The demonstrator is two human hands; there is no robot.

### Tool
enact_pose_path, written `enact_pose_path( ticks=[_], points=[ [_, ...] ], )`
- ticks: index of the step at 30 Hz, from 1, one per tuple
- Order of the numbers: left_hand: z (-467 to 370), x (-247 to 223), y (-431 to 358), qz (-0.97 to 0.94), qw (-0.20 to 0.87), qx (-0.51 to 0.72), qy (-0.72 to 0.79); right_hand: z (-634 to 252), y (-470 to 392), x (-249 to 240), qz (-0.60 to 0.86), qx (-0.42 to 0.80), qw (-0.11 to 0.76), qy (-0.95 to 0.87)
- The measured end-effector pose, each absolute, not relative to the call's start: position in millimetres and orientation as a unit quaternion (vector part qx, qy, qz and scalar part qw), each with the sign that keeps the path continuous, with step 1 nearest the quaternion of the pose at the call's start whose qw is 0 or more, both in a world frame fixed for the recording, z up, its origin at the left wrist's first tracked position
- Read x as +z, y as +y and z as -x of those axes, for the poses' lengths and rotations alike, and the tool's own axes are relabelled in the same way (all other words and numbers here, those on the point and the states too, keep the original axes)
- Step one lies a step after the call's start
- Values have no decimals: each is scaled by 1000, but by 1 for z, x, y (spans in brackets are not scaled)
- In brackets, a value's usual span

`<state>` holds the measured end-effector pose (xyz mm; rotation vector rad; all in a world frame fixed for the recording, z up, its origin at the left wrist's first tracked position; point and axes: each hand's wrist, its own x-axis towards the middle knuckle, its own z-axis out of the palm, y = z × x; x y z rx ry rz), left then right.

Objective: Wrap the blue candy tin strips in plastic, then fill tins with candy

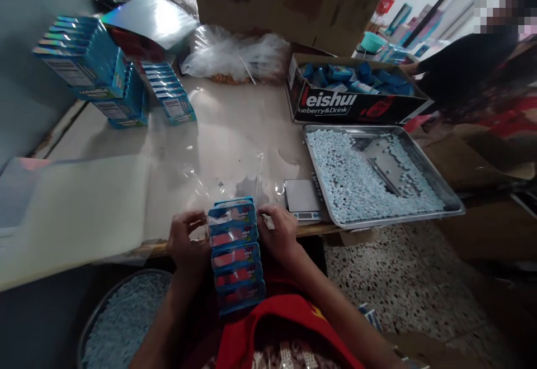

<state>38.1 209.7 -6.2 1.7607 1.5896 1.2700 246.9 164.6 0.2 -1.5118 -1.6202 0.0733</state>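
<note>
A row of blue candy boxes point(235, 251) with pink windows extends from the table's front edge toward my body. Clear plastic film point(226, 181) spreads over the table just beyond its far end. On the row's left side, my left hand point(188, 235) has its fingers curled near the film's edge; what they pinch is too small to make out. My right hand point(279, 226) is at the right side of the row, fingers bent close to the boxes and film. Whether it pinches the film cannot be made out.
Stacked blue boxes point(92, 72) stand at the back left, plastic sheets point(84, 207) at the left. Rightward are a small scale point(302, 197), a metal tray point(455, 204) of pale candies and a carton point(356, 106) of blue packets. A person point(465, 72) is behind them.
</note>
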Motion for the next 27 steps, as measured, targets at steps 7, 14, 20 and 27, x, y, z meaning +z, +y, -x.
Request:
enact_pose_path(
  ticks=[7, 14, 20, 27],
  points=[
    [-32, -2, 200, -633, 263, 424, 592, -245, 163, -5, 574, 74, 535, -616],
    [-26, -8, 200, -721, 180, 448, 497, -251, 156, -2, 532, 78, 472, -699],
    [-24, -3, 198, -784, 148, 407, 445, -250, 138, 4, 539, 62, 412, -732],
    [-20, -1, 160, -808, 137, 423, 388, -252, 98, -9, 498, 55, 412, -761]
  ],
)
